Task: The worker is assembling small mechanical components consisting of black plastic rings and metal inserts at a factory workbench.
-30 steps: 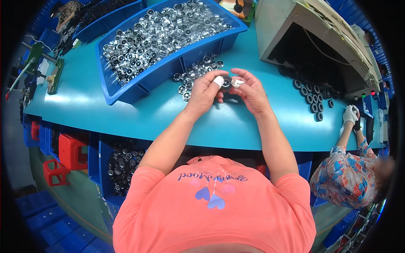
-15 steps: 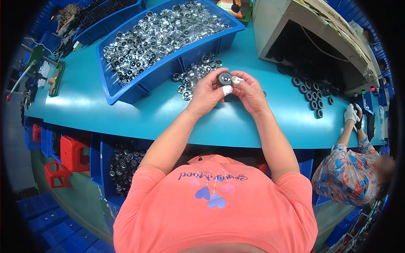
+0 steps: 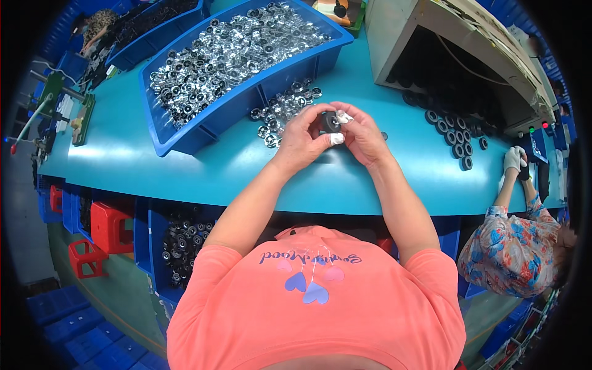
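Between both hands, above the turquoise table, I hold a small wheel (image 3: 331, 122) with a black tyre and a shiny hub. My left hand (image 3: 303, 137) wraps its left side, with a white-covered thumb below it. My right hand (image 3: 362, 137) grips it from the right, white wrapping showing on a finger at the wheel's upper edge. Part of the wheel is hidden by the fingers. Just left of my hands lies a loose pile of shiny clear-and-silver hubs (image 3: 285, 111).
A blue bin (image 3: 203, 128) full of hubs stands at the back left. Black tyres (image 3: 457, 137) lie on the table (image 3: 246, 179) to the right, before a pale box (image 3: 394, 43). A co-worker's gloved hands (image 3: 513, 160) are at far right. Red stools (image 3: 110, 228) stand lower left.
The wheel has turned between my fingers, from facing up to showing more of its side. Both hands stay in nearly the same place.
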`<state>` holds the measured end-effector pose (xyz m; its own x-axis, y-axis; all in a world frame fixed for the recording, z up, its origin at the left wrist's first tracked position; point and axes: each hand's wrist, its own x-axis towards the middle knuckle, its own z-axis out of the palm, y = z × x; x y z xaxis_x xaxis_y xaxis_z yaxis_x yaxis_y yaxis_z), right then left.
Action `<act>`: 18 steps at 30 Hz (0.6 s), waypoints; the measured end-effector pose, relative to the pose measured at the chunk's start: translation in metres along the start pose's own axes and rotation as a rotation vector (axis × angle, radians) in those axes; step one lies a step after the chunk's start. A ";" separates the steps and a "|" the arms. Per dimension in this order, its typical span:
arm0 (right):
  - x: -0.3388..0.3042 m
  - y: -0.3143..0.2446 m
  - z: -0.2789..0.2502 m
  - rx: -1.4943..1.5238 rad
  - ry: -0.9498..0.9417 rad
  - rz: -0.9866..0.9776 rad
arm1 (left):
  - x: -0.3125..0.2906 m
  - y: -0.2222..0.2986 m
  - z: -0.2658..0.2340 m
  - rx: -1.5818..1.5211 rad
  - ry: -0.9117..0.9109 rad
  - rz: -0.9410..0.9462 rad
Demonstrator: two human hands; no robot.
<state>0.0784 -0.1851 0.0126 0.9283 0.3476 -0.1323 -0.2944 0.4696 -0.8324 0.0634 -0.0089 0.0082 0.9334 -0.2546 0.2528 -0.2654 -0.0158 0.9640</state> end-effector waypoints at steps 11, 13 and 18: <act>0.000 -0.002 -0.001 -0.263 0.070 -0.035 | -0.005 0.007 0.000 0.494 0.171 0.120; 0.000 -0.002 -0.003 -0.251 0.044 -0.043 | -0.005 0.008 0.001 0.519 0.181 0.110; -0.002 -0.001 -0.001 -0.309 0.046 -0.072 | -0.003 0.003 0.004 0.556 0.197 0.185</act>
<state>0.0769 -0.1870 0.0134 0.9555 0.2824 -0.0854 -0.1512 0.2201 -0.9637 0.0586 -0.0116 0.0098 0.8730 -0.1192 0.4730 -0.4637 -0.5037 0.7289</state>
